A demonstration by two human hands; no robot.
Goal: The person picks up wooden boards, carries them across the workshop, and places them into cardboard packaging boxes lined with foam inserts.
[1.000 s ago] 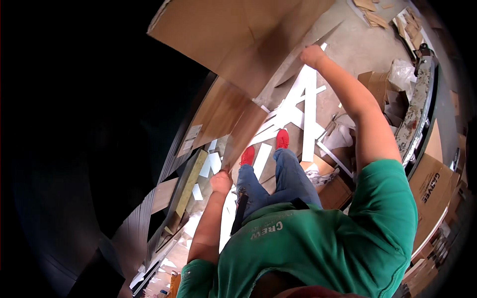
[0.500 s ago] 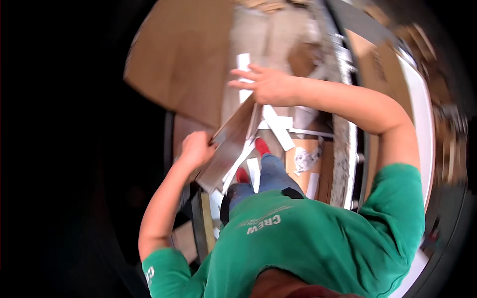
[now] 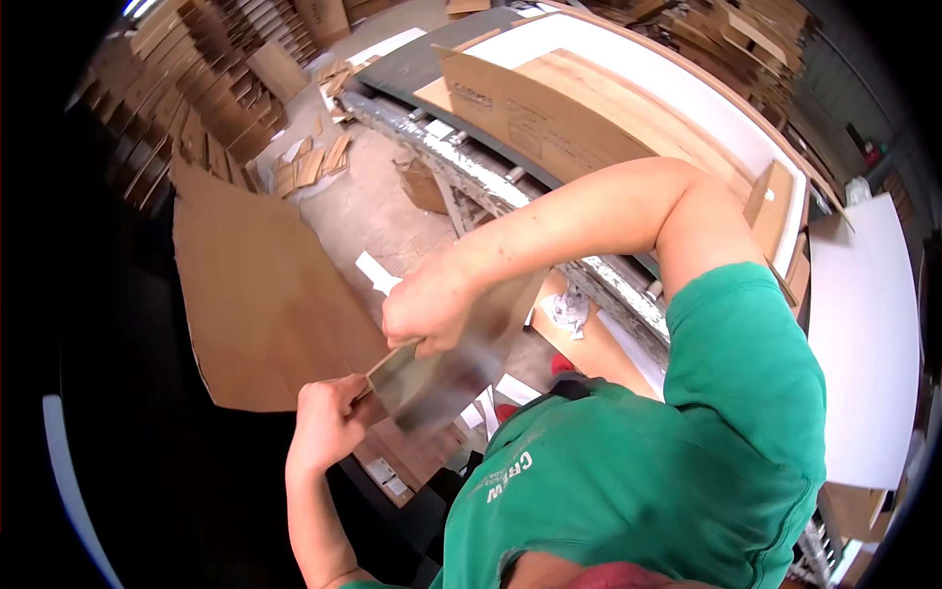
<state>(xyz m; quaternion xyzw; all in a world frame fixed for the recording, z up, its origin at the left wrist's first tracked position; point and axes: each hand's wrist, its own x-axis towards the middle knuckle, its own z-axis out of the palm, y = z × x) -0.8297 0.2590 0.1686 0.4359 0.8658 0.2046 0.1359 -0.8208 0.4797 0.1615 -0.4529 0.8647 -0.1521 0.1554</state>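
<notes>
- Nearest to me is the left hand [image 3: 329,422], its fingers pinched, as far as I can tell, on the left end of the thin panel [image 3: 432,381]; so slim a hold could slip if the panel twists.
- That panel is held tilted in front of the green shirt [image 3: 628,471], blurred; swung inward, it could knock the body.
- Just under it, near left, shows a wood-toned board [image 3: 432,459]; a dip of the panel could scrape it.
- A little farther, the right hand [image 3: 430,304] is clamped over the panel's upper edge; a rough edge might cut bare fingers.
- Below, the red shoes [image 3: 561,364] are close to loose white strips [image 3: 515,390] on the floor [image 3: 363,206]; stepping on one could mean a slip.
- Farther left rises a large cardboard sheet [image 3: 265,294]; a wide swing might snag it.
- To the right, the right arm passes in front of the table [image 3: 471,175]; a careless elbow could bump the brown carton [image 3: 545,113] there.
- Far left, brown scraps [image 3: 312,167] could trip someone walking that way.
</notes>
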